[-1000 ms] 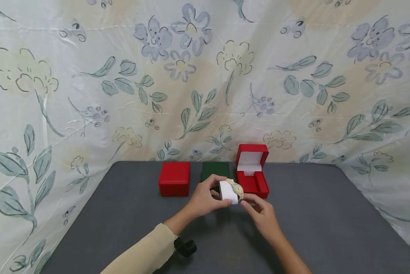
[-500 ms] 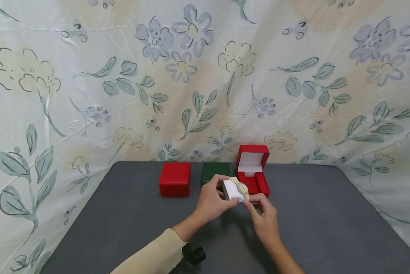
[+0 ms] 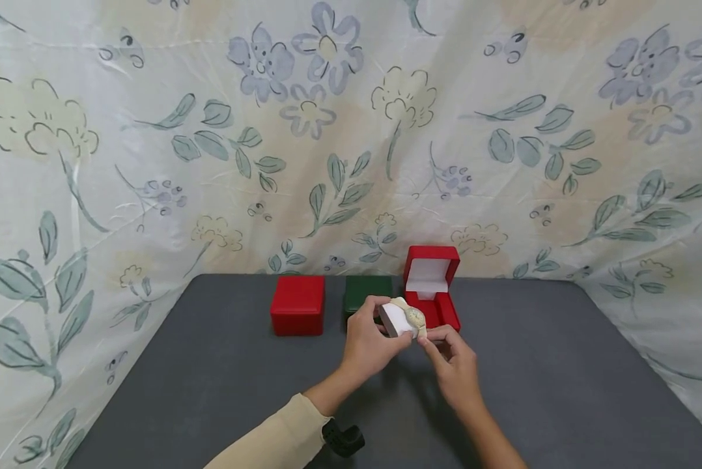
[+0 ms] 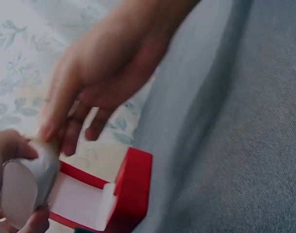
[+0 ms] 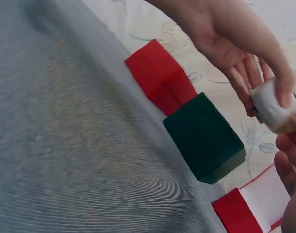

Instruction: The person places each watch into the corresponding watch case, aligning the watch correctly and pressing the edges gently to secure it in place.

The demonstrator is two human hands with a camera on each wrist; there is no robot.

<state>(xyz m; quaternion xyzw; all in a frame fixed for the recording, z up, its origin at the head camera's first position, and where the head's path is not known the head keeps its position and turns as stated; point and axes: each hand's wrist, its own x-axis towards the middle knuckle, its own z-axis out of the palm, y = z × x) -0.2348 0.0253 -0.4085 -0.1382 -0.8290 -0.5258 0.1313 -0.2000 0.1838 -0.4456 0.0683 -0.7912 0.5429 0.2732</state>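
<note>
In the head view my left hand [image 3: 367, 342] grips a white watch cushion [image 3: 393, 319] between thumb and fingers. A cream-strapped wristwatch [image 3: 414, 317] is wrapped around that cushion, its round dial turned up and to the right. With thumb and fingers, my right hand [image 3: 458, 368] pinches the lower end of the strap. The left wrist view shows the cushion's flat end [image 4: 19, 191], while the dial is hidden there. Behind the hands stands a red box [image 3: 432, 309] with its lid up and white lining inside the lid.
On the dark grey table [image 3: 222, 391], a closed red box [image 3: 297, 306] stands at the left. A dark green box [image 3: 367, 290] sits between the two red ones, partly covered by my left hand. A floral cloth [image 3: 327, 163] hangs behind the table.
Both hands have shifted slightly right and away with the watch and cushion. The cushion has tilted, its dial side turning more upward. The boxes have stayed put.
</note>
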